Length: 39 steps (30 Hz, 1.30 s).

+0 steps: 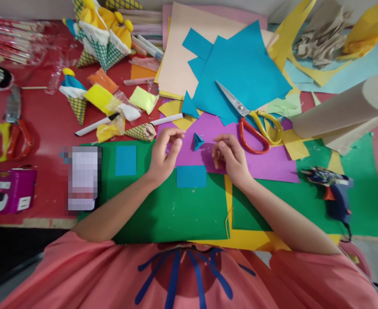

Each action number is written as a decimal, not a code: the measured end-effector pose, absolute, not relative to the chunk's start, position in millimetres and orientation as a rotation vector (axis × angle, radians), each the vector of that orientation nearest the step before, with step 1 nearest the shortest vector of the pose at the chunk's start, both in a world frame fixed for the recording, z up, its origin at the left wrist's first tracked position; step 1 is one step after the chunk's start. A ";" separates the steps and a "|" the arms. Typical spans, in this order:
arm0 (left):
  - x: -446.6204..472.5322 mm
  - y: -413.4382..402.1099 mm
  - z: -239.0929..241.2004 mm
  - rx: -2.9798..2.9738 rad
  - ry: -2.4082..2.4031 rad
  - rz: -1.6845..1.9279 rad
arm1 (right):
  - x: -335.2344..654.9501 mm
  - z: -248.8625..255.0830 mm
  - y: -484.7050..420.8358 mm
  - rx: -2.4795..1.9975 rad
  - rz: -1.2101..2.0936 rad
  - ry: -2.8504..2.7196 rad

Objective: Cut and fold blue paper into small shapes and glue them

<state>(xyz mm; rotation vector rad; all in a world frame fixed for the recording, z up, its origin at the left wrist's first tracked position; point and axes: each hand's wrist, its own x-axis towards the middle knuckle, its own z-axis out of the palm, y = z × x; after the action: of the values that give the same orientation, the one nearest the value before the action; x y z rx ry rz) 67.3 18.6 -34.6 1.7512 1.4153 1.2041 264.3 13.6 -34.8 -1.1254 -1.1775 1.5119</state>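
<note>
A small folded piece of blue paper (198, 141) rests on the purple sheet (260, 165), between my two hands and touched by neither. My left hand (166, 154) hovers just left of it, fingers loosely bent, thumb apart, holding nothing. On the other side is my right hand (231, 158), its fingers curled loosely and nothing visible in them. A flat blue paper rectangle (191, 176) lies below the folded piece, and a second blue rectangle (126, 160) is on the green sheet (169, 214) at left. Scissors (250, 118) with red and yellow handles lie half-spread beyond my right hand.
A phone (84, 178) lies left, near other scissors (11, 124). At right are a glue gun (332, 189) and a paper roll (340, 109). Large blue sheets (240, 73) lie at the back, with patterned paper cones (103, 38) and clay packets (100, 98) to their left.
</note>
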 end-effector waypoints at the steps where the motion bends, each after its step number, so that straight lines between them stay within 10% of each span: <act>1: 66.3 21.6 -33.2 1.817 1.437 1.196 | 264.4 -34.4 13.6 -1.115 1.517 -1.194; 17: 76.3 72.8 -31.7 2.386 1.494 0.566 | 265.6 -37.1 12.0 -1.081 1.487 -1.335; 26: 67.5 49.2 -17.6 1.781 1.225 1.258 | 267.0 -37.4 11.2 -1.108 1.229 -1.732; 39: 82.3 14.3 -39.6 1.390 1.123 1.150 | 264.1 -38.0 9.8 -1.122 1.458 -1.237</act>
<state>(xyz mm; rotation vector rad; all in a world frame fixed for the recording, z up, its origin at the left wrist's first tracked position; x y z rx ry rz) 82.3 14.3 -39.6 1.3899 1.1234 1.1504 264.1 9.8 -38.0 -1.1221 -1.2368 1.4582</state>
